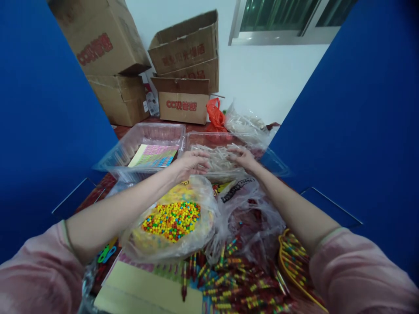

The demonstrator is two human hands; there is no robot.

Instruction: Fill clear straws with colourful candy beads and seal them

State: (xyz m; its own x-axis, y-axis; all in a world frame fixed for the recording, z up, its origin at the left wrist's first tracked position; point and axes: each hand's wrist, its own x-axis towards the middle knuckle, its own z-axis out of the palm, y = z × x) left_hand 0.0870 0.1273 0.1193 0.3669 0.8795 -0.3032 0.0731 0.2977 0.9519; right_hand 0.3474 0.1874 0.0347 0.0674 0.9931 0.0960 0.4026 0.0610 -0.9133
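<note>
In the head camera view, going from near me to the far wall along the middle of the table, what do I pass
Filled candy tubes → bag of coloured candy beads → left hand and right hand at the clear tray of empty tubes → red plastic bag → cardboard boxes.

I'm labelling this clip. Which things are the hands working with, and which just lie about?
In hand:
left hand and right hand, both on the clear sticks in the right tray.

Lying about:
sticker sheet
bag of coloured beads
filled tubes
cardboard boxes
red bag
</note>
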